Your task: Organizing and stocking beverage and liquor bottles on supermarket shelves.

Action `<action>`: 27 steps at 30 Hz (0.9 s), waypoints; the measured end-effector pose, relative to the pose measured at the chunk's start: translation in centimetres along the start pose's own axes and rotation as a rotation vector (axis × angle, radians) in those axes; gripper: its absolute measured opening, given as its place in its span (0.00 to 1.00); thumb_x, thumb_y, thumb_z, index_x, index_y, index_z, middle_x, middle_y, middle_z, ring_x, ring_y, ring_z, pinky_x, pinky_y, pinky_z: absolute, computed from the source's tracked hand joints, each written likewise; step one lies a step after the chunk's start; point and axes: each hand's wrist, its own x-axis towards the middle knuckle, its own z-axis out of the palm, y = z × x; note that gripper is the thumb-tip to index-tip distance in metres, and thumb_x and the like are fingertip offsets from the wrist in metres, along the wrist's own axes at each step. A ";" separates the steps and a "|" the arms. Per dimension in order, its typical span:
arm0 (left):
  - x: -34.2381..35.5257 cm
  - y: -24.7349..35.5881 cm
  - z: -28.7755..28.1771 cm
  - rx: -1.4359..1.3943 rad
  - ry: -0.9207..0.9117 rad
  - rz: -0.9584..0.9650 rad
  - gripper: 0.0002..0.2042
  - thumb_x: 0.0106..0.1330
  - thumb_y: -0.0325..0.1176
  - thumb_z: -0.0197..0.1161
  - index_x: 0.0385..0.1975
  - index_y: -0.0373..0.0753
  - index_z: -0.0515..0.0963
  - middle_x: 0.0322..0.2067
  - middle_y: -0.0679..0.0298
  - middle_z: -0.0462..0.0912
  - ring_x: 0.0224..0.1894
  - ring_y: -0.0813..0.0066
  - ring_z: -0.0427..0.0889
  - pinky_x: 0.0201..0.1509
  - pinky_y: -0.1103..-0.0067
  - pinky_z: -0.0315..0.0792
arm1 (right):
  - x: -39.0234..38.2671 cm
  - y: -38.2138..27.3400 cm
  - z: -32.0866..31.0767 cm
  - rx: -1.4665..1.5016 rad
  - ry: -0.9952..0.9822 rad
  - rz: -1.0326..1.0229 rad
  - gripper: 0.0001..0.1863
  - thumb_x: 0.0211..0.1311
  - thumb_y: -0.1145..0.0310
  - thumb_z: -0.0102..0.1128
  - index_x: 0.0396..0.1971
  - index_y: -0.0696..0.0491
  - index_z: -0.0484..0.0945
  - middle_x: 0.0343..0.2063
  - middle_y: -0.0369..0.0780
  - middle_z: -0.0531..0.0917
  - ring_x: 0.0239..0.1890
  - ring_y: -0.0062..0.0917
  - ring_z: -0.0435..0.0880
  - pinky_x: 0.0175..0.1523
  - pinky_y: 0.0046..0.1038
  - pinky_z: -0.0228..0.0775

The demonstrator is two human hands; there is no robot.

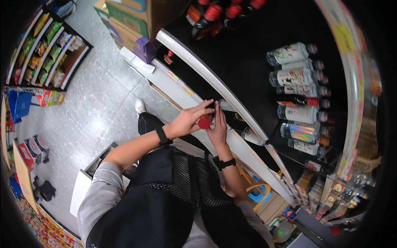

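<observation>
A bottle with a red cap (204, 122) stands between my two hands, seen from above, so its body is mostly hidden. My left hand (185, 121) closes around its left side, fingers reaching forward past the cap. On the other side my right hand (218, 129) presses against it, with fingers pointing up and held close together. Just beyond the right fingertips, a clear bottle (227, 106) lies partly behind the white shelf rail (211, 78). Another clear bottle (253, 137) shows lower down behind the same rail.
Several white-labelled bottles (295, 76) line the dark shelf at the right. Red-labelled dark bottles (213, 12) are at the top. Cardboard boxes (136, 20) stand at the shelf's far end. A snack rack (45, 49) is far left; a blue item with a yellow handle (258, 192) sits lower right.
</observation>
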 end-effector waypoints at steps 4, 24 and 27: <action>2.3 -4.1 2.5 -0.115 0.251 -0.053 0.24 0.65 0.36 0.75 0.59 0.40 0.76 0.68 0.50 0.76 0.64 0.45 0.80 0.63 0.63 0.80 | 0.2 0.2 -0.4 0.004 0.010 0.082 0.34 0.67 0.76 0.63 0.72 0.62 0.67 0.71 0.54 0.70 0.68 0.51 0.75 0.69 0.42 0.69; 11.4 -12.8 9.2 0.389 -0.087 -0.112 0.13 0.69 0.43 0.62 0.39 0.41 0.88 0.39 0.53 0.90 0.45 0.48 0.87 0.51 0.59 0.78 | -8.1 -2.2 -5.2 0.275 0.153 0.381 0.21 0.64 0.77 0.66 0.57 0.55 0.78 0.56 0.42 0.79 0.46 0.31 0.84 0.49 0.30 0.79; 11.7 -13.6 9.3 0.376 -0.137 -0.072 0.13 0.71 0.43 0.62 0.41 0.41 0.87 0.41 0.53 0.90 0.46 0.48 0.87 0.53 0.59 0.79 | -8.2 -1.8 -5.3 0.277 0.179 0.377 0.20 0.64 0.77 0.66 0.56 0.55 0.79 0.55 0.42 0.79 0.45 0.30 0.84 0.48 0.30 0.78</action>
